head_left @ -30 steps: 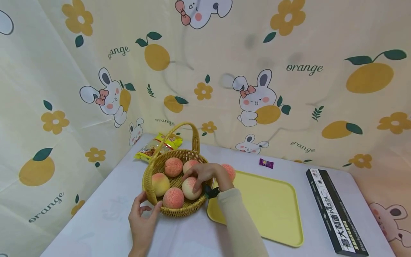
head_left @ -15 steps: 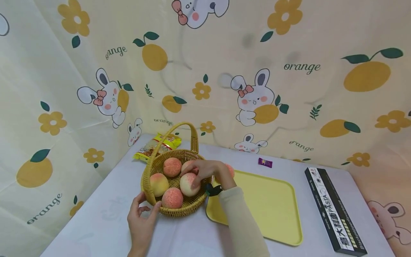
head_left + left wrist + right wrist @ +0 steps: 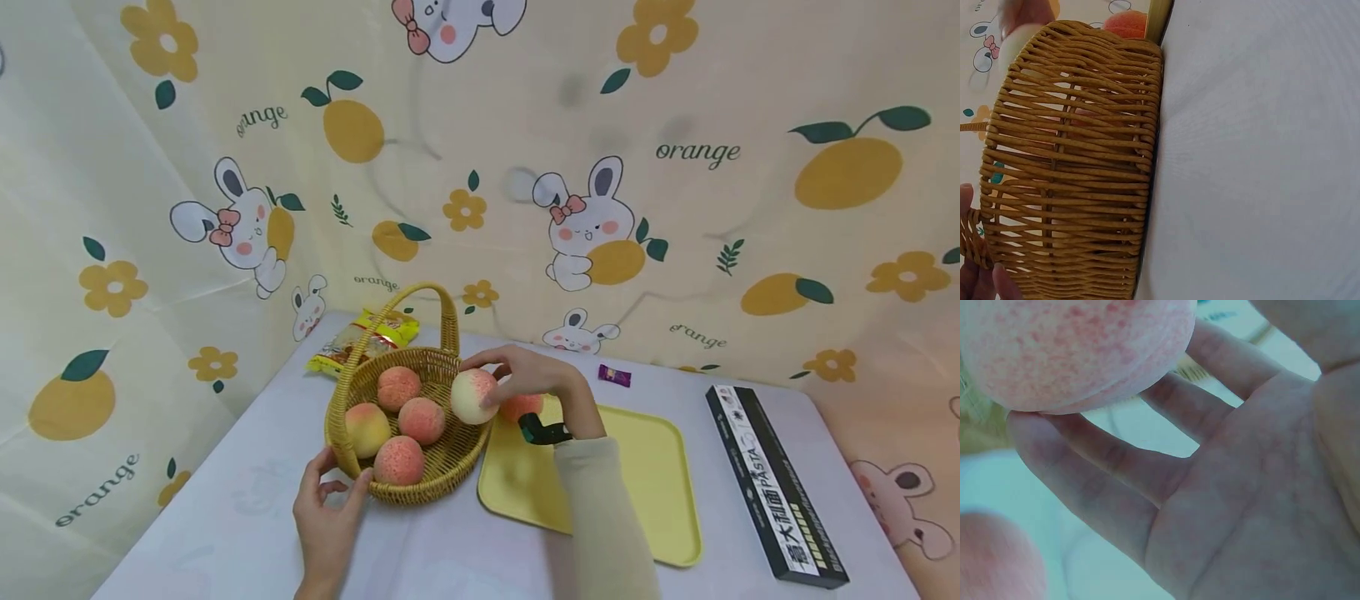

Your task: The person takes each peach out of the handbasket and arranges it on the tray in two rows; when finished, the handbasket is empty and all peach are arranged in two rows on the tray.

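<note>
My right hand holds a pale peach with a pink blush at the right rim of the wicker basket. In the right wrist view, the fingers curve around the peach's underside. Several other peaches lie inside the basket. My left hand grips the basket's front left rim by the handle base; in the left wrist view, its fingertips lie around that woven part. Just right of the basket, another pink peach sits on the yellow tray, partly hidden by my right hand.
Behind the basket lies a yellow snack bag. A small purple wrapped sweet is beyond the tray, near the printed backdrop. At the right stands a long black pasta box on the white table.
My right hand has lifted the pale peach from inside the basket and moved it right to the rim, uncovering a pink peach. The left hand stays on the basket.
</note>
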Demonstrator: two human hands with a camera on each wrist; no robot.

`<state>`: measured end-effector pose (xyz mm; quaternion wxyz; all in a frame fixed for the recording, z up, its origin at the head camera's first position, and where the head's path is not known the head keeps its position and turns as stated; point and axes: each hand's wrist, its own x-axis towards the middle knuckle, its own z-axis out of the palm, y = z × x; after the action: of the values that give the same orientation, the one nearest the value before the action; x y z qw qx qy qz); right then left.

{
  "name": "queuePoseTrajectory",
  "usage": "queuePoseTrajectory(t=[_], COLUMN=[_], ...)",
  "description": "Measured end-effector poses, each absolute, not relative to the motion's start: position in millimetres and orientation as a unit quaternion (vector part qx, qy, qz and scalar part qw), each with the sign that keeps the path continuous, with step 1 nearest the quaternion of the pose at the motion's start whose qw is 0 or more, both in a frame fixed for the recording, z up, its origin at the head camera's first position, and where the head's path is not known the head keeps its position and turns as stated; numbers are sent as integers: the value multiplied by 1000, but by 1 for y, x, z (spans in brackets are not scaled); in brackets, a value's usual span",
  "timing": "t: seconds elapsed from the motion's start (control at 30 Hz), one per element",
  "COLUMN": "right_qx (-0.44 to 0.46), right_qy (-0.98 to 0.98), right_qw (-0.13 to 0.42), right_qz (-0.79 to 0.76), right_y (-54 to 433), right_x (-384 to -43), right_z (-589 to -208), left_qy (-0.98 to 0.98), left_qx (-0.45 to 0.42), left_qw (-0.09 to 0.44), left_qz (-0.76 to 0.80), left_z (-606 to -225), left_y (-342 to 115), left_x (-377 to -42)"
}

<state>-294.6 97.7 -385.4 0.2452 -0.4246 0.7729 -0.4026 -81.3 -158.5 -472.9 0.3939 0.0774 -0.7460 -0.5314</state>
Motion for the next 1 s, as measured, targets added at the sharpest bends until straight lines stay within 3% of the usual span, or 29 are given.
queuePoseTrajectory(t=[0.63, 1.0], right_qx=[-299, -237], right_qy=[835, 856], right_qw=[205, 213], right_qz=[-414, -407], right_y=[216, 247], right_x=[-282, -274], right_z=[-404, -436], left_qy=[-744, -753], left_qx=[82, 91], left_qw=[397, 386], left_qz=[-531, -524], left_z=[-471, -479], left_y=[-157, -161], left_x=[-80, -82])
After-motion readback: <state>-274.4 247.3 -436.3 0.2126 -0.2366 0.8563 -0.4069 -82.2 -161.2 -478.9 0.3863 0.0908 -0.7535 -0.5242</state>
